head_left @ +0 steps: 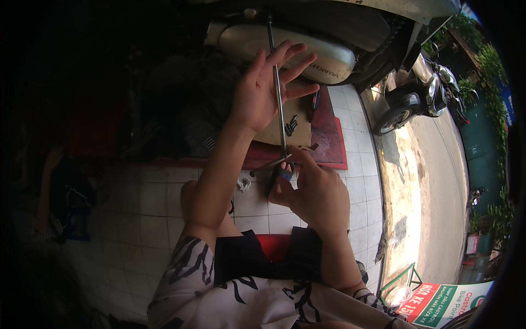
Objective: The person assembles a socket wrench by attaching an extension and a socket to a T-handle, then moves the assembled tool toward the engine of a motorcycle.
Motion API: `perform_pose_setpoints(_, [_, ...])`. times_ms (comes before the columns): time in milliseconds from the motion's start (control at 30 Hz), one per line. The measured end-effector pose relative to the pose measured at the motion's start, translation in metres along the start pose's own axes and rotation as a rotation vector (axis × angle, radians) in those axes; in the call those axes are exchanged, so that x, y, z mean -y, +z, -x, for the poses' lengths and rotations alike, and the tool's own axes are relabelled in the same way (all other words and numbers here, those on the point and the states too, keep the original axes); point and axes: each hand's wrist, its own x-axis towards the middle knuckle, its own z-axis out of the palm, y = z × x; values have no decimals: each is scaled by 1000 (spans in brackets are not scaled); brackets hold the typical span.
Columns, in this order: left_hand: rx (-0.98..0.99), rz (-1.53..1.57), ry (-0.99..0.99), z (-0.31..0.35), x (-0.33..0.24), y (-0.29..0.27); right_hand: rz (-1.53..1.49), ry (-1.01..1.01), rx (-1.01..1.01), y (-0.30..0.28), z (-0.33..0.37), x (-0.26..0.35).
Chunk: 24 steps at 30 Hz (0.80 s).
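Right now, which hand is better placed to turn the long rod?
Probably the right hand: it pinches the long metal rod at its lower end, by a dark tool handle. The left hand is open, fingers spread, only resting against the rod.

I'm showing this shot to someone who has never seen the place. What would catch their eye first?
Most likely the long thin metal rod running up the middle, with the left hand spread open against it and the right hand pinching its lower end beside a small dark tool. Behind them sits the silver engine cover of a motorbike, above a red mat on the pale tiled floor. At right, a sunlit road glares brightly.
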Motion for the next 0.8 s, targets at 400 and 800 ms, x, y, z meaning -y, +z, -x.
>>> perform_pose_setpoints(400, [-4, 203, -17, 2, -4, 12, -69, -478, -410, 6, -12, -25])
perform_pose_setpoints(800, [26, 135, -5, 5, -11, 13, -195, -452, -383, -5, -18, -4])
